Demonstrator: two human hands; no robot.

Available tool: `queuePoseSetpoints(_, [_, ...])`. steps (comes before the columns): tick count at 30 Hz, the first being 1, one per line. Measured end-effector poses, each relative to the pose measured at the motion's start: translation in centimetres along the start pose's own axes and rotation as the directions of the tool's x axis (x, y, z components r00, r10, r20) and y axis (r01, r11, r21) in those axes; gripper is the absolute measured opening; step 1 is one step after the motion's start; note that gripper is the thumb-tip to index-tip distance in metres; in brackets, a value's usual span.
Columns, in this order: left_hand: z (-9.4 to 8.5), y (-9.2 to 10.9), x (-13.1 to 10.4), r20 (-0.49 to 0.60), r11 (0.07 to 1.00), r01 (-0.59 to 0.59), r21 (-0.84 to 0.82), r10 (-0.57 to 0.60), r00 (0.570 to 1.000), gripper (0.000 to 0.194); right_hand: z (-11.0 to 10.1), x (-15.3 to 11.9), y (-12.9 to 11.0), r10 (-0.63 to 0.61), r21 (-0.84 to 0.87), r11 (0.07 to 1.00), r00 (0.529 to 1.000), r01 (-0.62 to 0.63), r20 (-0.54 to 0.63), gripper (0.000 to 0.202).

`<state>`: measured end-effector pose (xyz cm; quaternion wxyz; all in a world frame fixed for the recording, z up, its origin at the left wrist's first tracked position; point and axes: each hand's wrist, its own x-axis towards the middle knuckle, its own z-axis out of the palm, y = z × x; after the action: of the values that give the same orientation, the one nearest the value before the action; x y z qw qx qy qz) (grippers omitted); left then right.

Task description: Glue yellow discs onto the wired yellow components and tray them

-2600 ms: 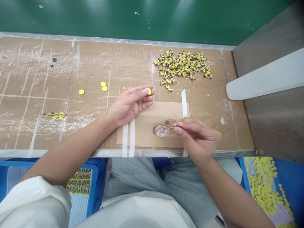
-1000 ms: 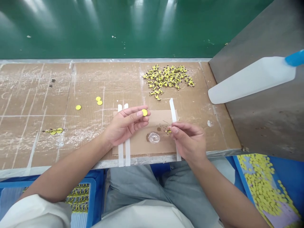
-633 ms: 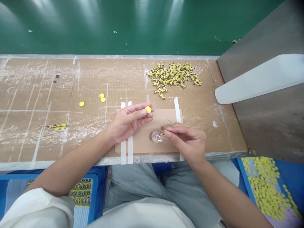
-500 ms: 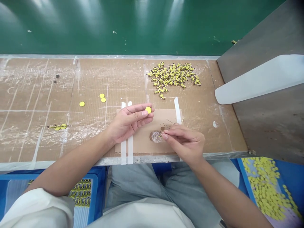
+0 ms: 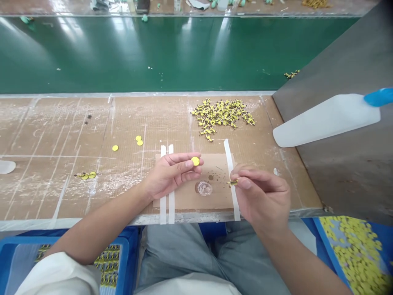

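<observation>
The left hand (image 5: 172, 174) lies palm up over the near edge of the workbench (image 5: 55, 123), its thumb and forefinger pinched on a small yellow disc (image 5: 195, 161). The right hand (image 5: 262, 196) is closed on a small yellow-and-dark part (image 5: 233, 182), gripped between thumb and forefinger; the part's exact shape cannot be told. Both hands are above a taped cardboard pad (image 5: 190, 196) at the near edge, fixed by white tape strips (image 5: 167, 205) on its left and right sides. A small clear glass dish (image 5: 204, 188) stands on the pad between the hands, just beside the right fingertips but apart from them. Dark spots mark the pad behind the dish.

A pile of yellow-and-dark parts (image 5: 222, 116) lies toward the far edge, behind the pad. Three loose yellow discs (image 5: 139, 141) lie left of the pad. A white plastic scoop (image 5: 325, 119) with a blue handle projects from the right. Blue trays (image 5: 353, 246) of yellow discs sit below the near edge.
</observation>
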<state>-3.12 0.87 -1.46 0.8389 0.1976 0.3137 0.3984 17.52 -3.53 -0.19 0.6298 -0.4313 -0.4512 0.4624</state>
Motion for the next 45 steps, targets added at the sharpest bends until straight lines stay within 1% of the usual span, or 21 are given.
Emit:
queuePoseSetpoints(4, [0.3,-0.1,-0.2,0.029,1.0,0.007,0.006,-0.008,1.0,0.028,2.0,1.0,-0.8,0.031,0.016,0.999,0.999,-0.031,-0.044,0.011])
queuePoseSetpoints(7, [0.4,-0.2,-0.5,0.06,1.0,-0.002,0.015,0.001,0.998,0.027,3.1,1.3,-0.6,0.038,0.03,0.999,0.999,-0.037,-0.022,0.014])
queuePoseSetpoints(11, [0.5,-0.6,-1.0,0.102,1.0,-0.01,0.017,0.008,0.995,0.025,3.8,1.0,-0.3,0.031,0.068,0.997,1.0,-0.03,0.0,0.014])
queuePoseSetpoints(18, [0.8,-1.1,-1.4,0.143,0.999,0.021,0.035,-0.026,0.989,0.025,3.8,0.3,0.5,0.056,0.051,0.997,0.998,-0.054,-0.035,0.01])
queuePoseSetpoints(23, [0.8,-1.0,-1.5,0.155,0.999,0.021,0.044,-0.028,0.988,0.025,3.5,0.3,0.8,0.038,0.044,0.998,0.999,-0.036,-0.031,0.014])
queuePoseSetpoints(28, [0.7,-1.1,-1.5,0.157,0.997,0.023,0.08,-0.035,0.987,0.029,3.4,0.2,0.5,0.023,-0.002,1.0,0.999,-0.023,-0.039,0.012])
queuePoseSetpoints(34, [0.8,-1.1,-1.5,0.188,0.998,0.043,0.048,-0.051,0.981,0.026,3.5,-0.1,0.2,-0.047,-0.043,0.998,0.999,0.047,0.007,0.018])
queuePoseSetpoints(37, [0.8,-1.0,-1.6,0.204,0.998,0.047,0.031,-0.052,0.978,0.025,3.5,-0.1,0.3,-0.046,-0.075,0.996,0.999,0.046,0.002,0.017])
queuePoseSetpoints(41, [0.8,-0.9,-1.6,0.188,0.998,0.049,0.043,-0.057,0.981,0.027,3.5,-0.2,0.3,-0.055,-0.096,0.994,0.998,0.053,-0.013,0.016])
queuePoseSetpoints(45, [0.9,-0.9,-1.6,0.162,0.996,0.067,0.059,-0.076,0.984,0.029,3.4,-0.2,0.3,-0.076,-0.101,0.992,0.997,0.076,0.001,0.02])
